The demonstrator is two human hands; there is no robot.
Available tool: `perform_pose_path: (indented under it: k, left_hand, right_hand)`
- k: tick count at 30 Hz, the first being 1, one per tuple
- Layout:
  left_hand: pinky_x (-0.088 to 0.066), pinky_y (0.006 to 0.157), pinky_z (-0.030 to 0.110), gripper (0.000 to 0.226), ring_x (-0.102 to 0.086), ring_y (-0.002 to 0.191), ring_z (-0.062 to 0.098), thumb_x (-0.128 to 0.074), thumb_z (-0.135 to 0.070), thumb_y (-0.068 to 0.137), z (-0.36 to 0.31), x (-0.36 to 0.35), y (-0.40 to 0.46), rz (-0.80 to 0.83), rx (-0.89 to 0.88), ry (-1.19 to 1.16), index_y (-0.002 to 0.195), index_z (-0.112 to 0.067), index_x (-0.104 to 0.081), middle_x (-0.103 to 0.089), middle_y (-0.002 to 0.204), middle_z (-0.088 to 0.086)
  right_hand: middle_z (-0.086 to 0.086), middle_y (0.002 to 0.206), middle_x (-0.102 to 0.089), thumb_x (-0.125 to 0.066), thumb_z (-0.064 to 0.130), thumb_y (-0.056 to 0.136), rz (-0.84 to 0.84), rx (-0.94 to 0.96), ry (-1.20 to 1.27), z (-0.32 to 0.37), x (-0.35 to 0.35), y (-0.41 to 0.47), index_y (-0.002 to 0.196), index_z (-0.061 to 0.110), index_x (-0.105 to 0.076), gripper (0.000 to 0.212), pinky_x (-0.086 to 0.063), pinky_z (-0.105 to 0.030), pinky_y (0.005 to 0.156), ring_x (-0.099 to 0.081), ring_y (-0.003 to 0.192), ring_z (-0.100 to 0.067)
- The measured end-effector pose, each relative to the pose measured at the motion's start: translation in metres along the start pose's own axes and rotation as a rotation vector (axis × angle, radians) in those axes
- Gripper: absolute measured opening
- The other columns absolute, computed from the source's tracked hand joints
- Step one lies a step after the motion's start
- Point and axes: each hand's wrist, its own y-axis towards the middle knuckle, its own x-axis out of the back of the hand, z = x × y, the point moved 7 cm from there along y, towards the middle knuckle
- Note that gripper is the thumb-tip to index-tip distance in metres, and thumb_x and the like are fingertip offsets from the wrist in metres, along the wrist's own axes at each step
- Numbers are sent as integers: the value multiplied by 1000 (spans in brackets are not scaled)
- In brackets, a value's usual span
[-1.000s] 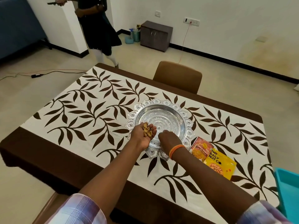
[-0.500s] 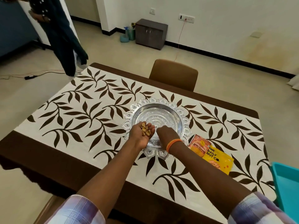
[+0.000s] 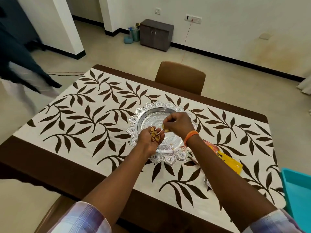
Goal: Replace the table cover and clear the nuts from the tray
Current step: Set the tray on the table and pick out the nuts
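glossy embossed metal tray [image 3: 170, 159]; matt cloth table cover [image 3: 70, 125]

A home dining room: a desk [image 3: 67, 165] under a leaf-patterned cloth [image 3: 94, 125], brown chairs [image 3: 181, 78] drawn up to it, a tiled floor [image 3: 117, 54], and a small cabinet [image 3: 156, 35] against the wall.
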Motion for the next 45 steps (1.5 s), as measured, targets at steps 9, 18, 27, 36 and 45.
perform_pose_path:
  k: [9,18,27,36,45]
  left_hand:
    - [-54,79,34,31,-65,87,23,-34,-11,101,-9,-17,-10,110,-12,5,101,-2,-63,-69,95,15]
    - [-57,57,27,26,-58,72,23,-37,-20,104,-24,-7,-9,40,-5,-121,88,-8,-53,-59,80,12]
    - [-52,69,31,28,-58,72,23,-37,-16,103,-40,5,-11,23,-63,-97,86,-4,-54,-57,79,11]
    - [-51,69,33,27,-59,75,23,-38,-20,104,-27,5,-11,17,-51,-78,88,-5,-54,-58,82,12]
    - [-53,69,32,27,-59,76,24,-37,-22,105,-16,3,-14,16,-32,-65,90,-7,-54,-59,84,12]
  right_hand:
    - [-6,88,-74,-62,0,81,81,170,-237,31,-31,1,87,9,-77,18,-55,-26,80,-67,82,-14]
    - [-11,87,-71,-74,-7,73,10,62,-227,-17,13,9,91,4,-71,22,-55,-26,74,-65,76,-17]
    - [-18,98,-66,-68,1,76,321,127,-895,-66,-37,-7,92,1,-73,16,-49,-31,78,-64,94,-34]
    - [-20,108,-62,-54,-6,84,313,232,-1089,-61,-44,-19,102,-1,-64,21,-49,-38,85,-61,103,-35]
    - [3,82,-64,-66,11,86,-35,195,-371,-35,-7,-13,79,15,-66,8,-49,-19,72,-57,73,-7]
